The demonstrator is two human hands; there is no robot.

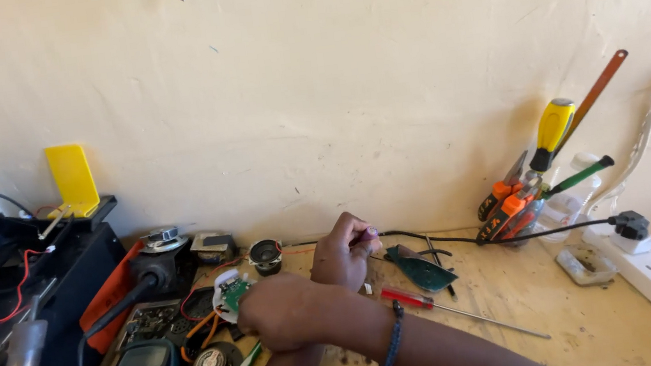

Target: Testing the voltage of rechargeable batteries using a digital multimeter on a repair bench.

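Plywood counter (528, 348) meets a bare cream wall (330, 83). Crossed over the forearms, the right hand (279, 313) lies closed over a small green circuit board (234, 292), which peeks out at its 11 o'clock. Beyond, the left hand (344, 251) pinches a slim purple-tipped tool (368, 236) in curled fingers (357, 241). A red-handled screwdriver (410, 299) lies at 4 o'clock from it. Farther left, a yellow stand (72, 179) rests on a black box (71, 264).
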